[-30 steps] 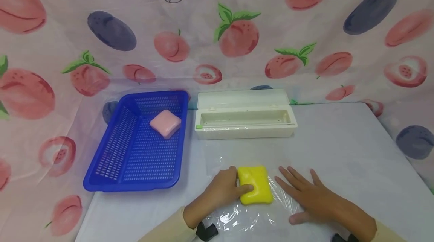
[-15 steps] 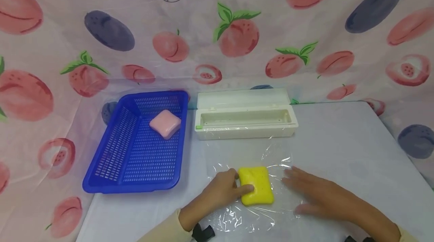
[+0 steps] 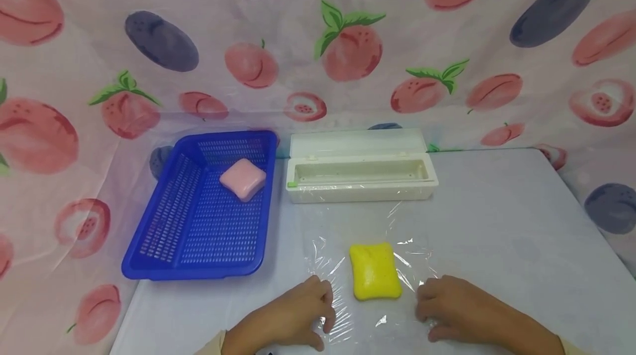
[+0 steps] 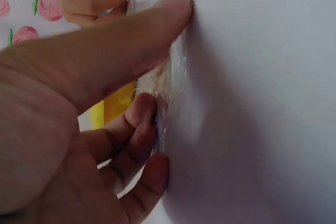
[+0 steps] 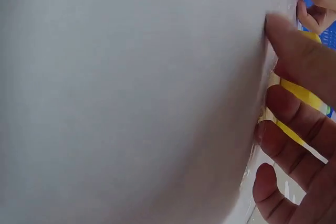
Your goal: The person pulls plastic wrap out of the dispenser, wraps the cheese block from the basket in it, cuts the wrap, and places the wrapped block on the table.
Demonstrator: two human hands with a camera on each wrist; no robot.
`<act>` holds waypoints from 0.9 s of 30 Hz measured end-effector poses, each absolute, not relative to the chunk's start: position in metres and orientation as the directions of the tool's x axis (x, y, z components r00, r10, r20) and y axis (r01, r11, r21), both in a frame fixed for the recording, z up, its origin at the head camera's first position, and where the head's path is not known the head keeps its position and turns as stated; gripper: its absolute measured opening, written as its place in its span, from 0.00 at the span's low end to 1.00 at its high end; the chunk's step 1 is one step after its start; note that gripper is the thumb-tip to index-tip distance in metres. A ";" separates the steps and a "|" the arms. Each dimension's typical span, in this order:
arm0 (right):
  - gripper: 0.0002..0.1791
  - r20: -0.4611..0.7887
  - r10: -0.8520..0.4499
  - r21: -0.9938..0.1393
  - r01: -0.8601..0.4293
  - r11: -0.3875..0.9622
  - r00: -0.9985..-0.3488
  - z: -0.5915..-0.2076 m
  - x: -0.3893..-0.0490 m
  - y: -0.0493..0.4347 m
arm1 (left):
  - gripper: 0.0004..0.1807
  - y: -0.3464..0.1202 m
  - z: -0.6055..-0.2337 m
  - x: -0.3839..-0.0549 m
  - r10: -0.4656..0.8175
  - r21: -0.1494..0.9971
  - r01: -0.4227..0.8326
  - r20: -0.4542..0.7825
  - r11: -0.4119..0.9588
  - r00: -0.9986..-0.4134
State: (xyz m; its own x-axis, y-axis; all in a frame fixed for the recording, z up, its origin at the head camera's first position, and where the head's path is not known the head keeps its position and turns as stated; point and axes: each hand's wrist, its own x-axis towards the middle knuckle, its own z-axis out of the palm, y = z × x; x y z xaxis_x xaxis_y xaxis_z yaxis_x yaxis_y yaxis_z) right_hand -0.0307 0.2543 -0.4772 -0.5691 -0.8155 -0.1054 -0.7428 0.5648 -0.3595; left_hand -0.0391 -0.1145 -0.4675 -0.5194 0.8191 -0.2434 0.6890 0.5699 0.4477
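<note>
A yellow pillow-shaped block (image 3: 375,272) lies on a sheet of clear cling film (image 3: 343,327) spread over the white table. At the film's left side, my left hand (image 3: 298,311) has its fingers bent loosely and its thumb apart from them. In the left wrist view, its fingertips (image 4: 142,107) meet the film edge. Mirroring it on the other side, my right hand (image 3: 459,311) touches the film with slightly bent fingers (image 5: 273,135), thumb spread away. Neither hand touches the yellow block.
A blue perforated basket (image 3: 199,275) at left holds a similar pink block (image 3: 243,179). Behind the film stands a long white box (image 3: 360,194) with its lid raised. A fruit-print cloth (image 3: 248,12) hangs behind the table.
My left hand has let go of the yellow block and moved down and left. The right hand has drawn nearer to me, its spread fingers now bent. The block stays about where it was.
</note>
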 end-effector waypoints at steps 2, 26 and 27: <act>0.12 -0.022 -0.838 -0.322 -0.790 0.521 -0.545 -0.481 -0.030 0.254 | 0.09 -0.117 -0.469 -0.039 0.825 0.472 0.681 -0.238 0.559 -0.512; 0.04 0.006 -0.645 -0.416 -0.589 0.693 -0.764 -0.464 -0.027 0.258 | 0.02 -0.123 -0.480 -0.039 0.888 0.351 0.828 -0.017 0.436 -0.460; 0.05 0.021 -0.643 -0.410 -0.593 0.693 -0.766 -0.464 -0.027 0.258 | 0.02 -0.124 -0.477 -0.041 0.883 0.375 0.815 -0.022 0.442 -0.469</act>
